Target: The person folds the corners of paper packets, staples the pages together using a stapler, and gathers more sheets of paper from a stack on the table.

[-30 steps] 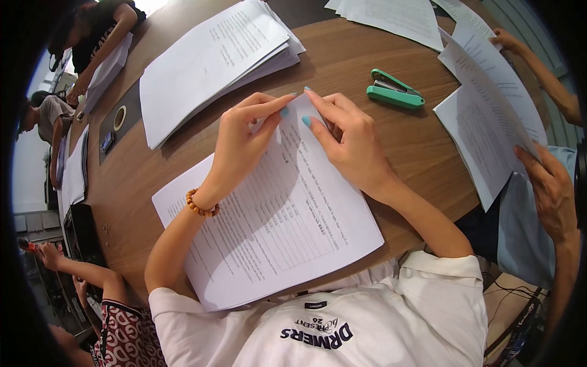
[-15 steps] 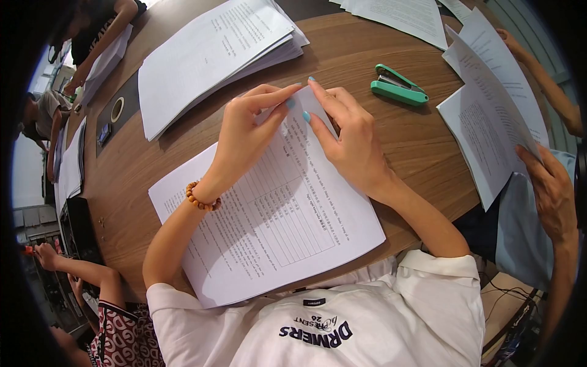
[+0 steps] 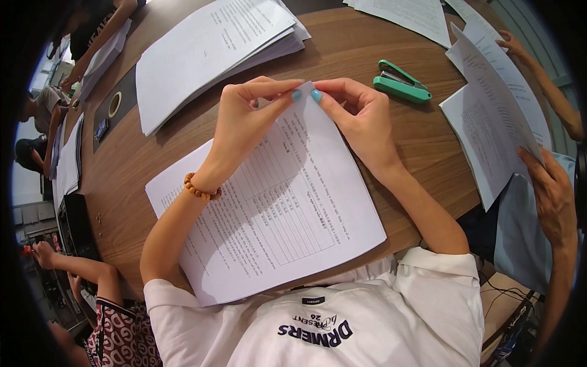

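Observation:
A stack of printed sheets (image 3: pixel 293 202) lies slantwise on the wooden table, its near edge close to my shirt. At its far corner my left hand (image 3: pixel 254 116) pinches the paper between thumb and index finger; a beaded bracelet circles that wrist. My right hand (image 3: pixel 364 119) pinches the same corner from the other side, thumb on top and fingers curled beneath. Both thumbs nearly meet there. How many sheets are in the pinch I cannot tell. Just beyond my right hand rests a green stapler (image 3: pixel 402 82), touched by neither hand.
A thick paper pile (image 3: pixel 214 55) stands beyond my left hand. A tape roll (image 3: pixel 115 104) lies on a dark strip at left. On the right, a co-worker's hand (image 3: pixel 547 183) holds printed sheets (image 3: pixel 489 122). Other people sit along the left side.
My right fingers have moved in from being spread beside the corner and now close on it. My left thumb and index finger have drawn to the same corner.

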`<action>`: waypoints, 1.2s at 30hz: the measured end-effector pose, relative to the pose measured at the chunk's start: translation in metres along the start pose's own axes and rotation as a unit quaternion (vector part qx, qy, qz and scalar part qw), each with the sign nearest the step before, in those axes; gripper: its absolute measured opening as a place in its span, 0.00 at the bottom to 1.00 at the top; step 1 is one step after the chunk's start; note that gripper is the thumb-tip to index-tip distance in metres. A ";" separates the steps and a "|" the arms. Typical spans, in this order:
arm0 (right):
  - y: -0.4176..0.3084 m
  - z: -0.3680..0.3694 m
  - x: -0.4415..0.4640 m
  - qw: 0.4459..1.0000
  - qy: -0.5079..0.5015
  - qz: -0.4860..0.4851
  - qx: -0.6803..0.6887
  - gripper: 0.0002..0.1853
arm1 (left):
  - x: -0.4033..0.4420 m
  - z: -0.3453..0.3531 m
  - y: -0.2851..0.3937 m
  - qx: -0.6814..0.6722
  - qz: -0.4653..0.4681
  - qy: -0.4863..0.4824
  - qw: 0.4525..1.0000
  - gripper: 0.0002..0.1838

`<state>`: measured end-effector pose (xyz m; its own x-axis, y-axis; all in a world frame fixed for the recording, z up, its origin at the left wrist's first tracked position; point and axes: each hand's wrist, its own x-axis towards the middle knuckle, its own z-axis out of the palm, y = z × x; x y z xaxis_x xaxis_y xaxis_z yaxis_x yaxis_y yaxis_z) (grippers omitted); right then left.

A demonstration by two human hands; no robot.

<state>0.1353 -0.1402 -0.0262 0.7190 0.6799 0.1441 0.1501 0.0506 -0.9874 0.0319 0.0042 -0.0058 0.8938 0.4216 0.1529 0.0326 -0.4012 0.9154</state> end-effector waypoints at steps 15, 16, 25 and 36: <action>0.000 0.000 0.000 0.993 0.021 -0.075 -0.084 0.11 | -0.004 0.005 -0.003 0.073 0.086 0.025 0.993 0.16; 0.000 0.000 0.000 0.993 0.019 -0.075 -0.085 0.11 | -0.003 0.005 -0.004 0.063 0.101 0.034 0.992 0.16; 0.004 0.002 0.002 0.999 0.012 -0.041 -0.026 0.10 | -0.003 -0.002 -0.013 -0.020 0.045 -0.026 0.998 0.20; -0.004 -0.095 0.025 0.827 -0.071 -0.141 -0.540 0.33 | -0.003 0.001 -0.013 -0.030 0.061 -0.015 0.998 0.20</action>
<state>0.2169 -0.1927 -0.0125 0.4767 0.8355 0.2733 0.8717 -0.4090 -0.2700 0.0296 0.0071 -0.0184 0.9024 0.3483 0.2537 -0.1024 -0.3985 0.9114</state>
